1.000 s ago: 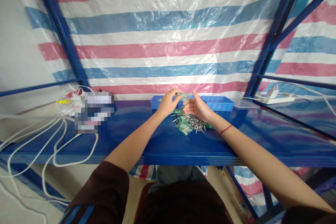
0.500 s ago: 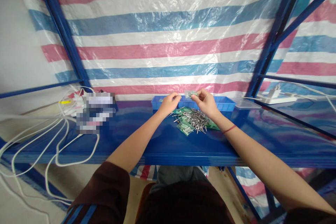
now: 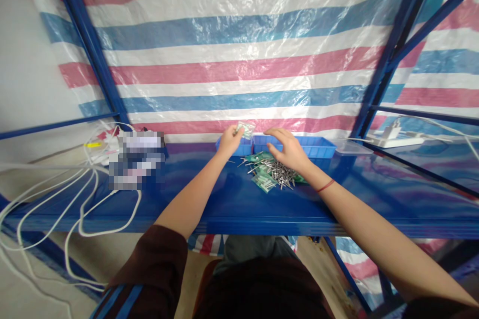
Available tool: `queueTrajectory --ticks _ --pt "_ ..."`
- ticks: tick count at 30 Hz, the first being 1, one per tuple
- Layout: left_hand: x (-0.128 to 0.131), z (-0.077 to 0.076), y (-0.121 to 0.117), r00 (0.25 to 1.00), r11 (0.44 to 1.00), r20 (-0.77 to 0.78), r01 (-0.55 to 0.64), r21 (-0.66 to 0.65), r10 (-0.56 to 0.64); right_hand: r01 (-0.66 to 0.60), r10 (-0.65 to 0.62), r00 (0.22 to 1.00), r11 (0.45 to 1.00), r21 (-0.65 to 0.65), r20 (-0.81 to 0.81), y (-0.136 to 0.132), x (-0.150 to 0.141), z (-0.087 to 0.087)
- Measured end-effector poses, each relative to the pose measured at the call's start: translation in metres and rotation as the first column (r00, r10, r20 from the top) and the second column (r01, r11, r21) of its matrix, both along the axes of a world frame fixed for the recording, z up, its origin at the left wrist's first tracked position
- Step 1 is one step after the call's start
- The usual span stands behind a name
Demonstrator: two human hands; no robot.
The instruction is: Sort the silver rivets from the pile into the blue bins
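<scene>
My left hand (image 3: 230,141) pinches a small clear plastic bag (image 3: 245,130) with pale pieces inside, held over the left blue bin (image 3: 244,148). My right hand (image 3: 287,148) holds nothing; its fingers are apart, above the near side of the long blue bin (image 3: 318,147). Below it lies a heap of thin metal pins, perhaps rivets (image 3: 280,172), on green plastic. At the heap's front left rests another small bag (image 3: 264,181) with pale cylindrical pieces in it. One loose pin (image 3: 231,161) lies left of the heap.
The blue metal table (image 3: 224,204) runs across, with blue uprights (image 3: 392,55) at the sides. White cables (image 3: 84,209) loop over its left part beside a blurred-out object (image 3: 136,159). A clear plastic lid or tray (image 3: 354,147) and a white power strip (image 3: 392,137) are at right.
The small bag has passed from my right hand to my left, which moved slightly left. My right hand has opened. A loose pin now shows near my left wrist.
</scene>
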State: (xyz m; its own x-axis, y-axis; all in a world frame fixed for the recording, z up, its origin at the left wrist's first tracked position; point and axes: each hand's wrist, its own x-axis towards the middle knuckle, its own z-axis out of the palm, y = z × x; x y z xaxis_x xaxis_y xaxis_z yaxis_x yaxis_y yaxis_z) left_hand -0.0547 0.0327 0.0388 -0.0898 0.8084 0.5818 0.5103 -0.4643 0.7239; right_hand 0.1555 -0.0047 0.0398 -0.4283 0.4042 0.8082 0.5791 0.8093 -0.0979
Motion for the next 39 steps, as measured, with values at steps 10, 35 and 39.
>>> queueTrajectory --ticks 10,35,39 --pt "-0.022 -0.01 -0.004 0.687 0.907 -0.65 -0.421 0.007 0.324 0.223 -0.142 0.911 0.959 -0.175 0.388 0.008 0.002 -0.01" --pt "-0.019 -0.025 0.005 0.569 0.954 -0.809 -0.297 -0.036 0.147 0.391 -0.232 0.87 0.862 -0.322 0.436 0.003 -0.012 -0.013" --pt "-0.01 -0.021 -0.002 0.661 0.974 -0.722 -0.207 0.089 0.206 0.329 -0.246 0.934 0.875 -0.354 0.259 0.005 -0.009 -0.011"
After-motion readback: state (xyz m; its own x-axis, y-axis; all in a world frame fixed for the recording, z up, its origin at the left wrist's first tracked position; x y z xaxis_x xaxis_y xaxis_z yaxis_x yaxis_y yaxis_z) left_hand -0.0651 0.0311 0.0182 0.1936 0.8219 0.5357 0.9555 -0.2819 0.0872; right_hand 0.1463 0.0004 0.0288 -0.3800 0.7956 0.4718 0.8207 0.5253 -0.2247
